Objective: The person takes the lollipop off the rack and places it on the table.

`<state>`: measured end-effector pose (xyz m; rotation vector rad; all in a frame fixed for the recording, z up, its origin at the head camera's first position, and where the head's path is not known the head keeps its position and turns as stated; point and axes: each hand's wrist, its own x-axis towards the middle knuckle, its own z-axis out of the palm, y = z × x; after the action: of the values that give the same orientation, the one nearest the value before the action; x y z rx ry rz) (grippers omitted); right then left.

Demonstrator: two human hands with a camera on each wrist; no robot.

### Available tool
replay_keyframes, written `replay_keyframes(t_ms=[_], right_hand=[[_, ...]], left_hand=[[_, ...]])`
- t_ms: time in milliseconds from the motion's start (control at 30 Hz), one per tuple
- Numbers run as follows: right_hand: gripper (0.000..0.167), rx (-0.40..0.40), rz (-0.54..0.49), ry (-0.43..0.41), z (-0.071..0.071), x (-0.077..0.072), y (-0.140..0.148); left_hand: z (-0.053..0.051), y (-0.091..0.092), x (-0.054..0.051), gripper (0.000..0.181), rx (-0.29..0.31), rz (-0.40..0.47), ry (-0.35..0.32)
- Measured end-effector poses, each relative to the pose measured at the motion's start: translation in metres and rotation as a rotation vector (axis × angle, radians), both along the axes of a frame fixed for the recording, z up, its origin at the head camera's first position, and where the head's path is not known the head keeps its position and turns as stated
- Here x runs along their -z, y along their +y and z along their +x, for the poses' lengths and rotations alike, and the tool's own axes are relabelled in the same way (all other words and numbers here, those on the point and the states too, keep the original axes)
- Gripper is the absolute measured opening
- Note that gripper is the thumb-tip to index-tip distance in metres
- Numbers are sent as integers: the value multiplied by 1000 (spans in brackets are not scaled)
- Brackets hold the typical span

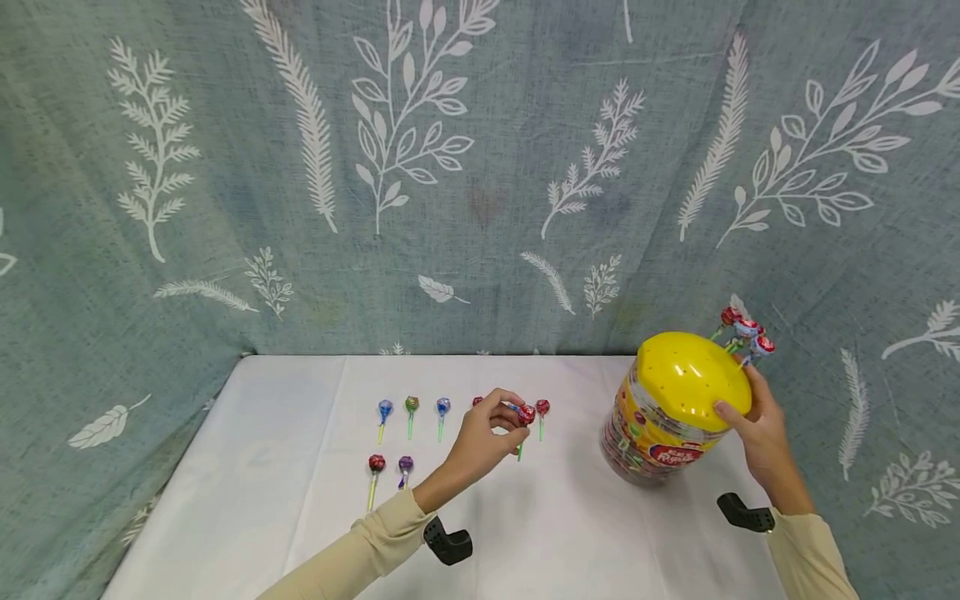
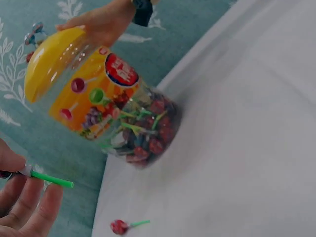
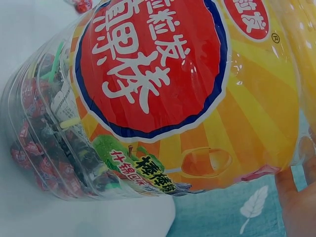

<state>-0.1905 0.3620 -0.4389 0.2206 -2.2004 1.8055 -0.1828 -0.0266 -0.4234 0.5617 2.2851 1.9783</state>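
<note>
Left fingers pinched a lollipop; right fingers clasped the tilted jar by its lid; slack grip risked a topple.

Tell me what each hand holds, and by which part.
Left hand: a lollipop, pinched near the top of its stick. Right hand: the tilted jar, gripped at its top, thumb on the yellow lid.

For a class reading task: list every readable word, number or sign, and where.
"粒发": large red emblem on the jar; start cut off.
"果棒": same emblem; start cut off.
"粒发": small red oval; start cut off.
"®": beside that oval.
"什锦": below the emblem.
"棒棒糖": likewise.
Too blurred: other print, lollipop wrappers.
</note>
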Motion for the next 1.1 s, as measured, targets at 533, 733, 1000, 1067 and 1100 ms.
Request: replay_keyframes(t_ms=[533, 733, 1000, 1067, 1100], right_hand=[[69, 0, -18, 10, 3, 2, -1], [69, 0, -23, 1, 2, 1, -2], [68, 2, -34, 9, 0, 1, -2], [68, 3, -39, 14, 0, 1, -2], [68, 2, -41, 17, 0, 1, -2]], left_hand=[[-2, -41, 64, 34, -128, -43, -125], [0, -57, 74, 34, -208, -30, -153], [2, -77, 86, 33, -320, -77, -216], [3, -80, 89, 33, -346, -94, -241], [3, -82, 91, 32, -357, -101, -250]])
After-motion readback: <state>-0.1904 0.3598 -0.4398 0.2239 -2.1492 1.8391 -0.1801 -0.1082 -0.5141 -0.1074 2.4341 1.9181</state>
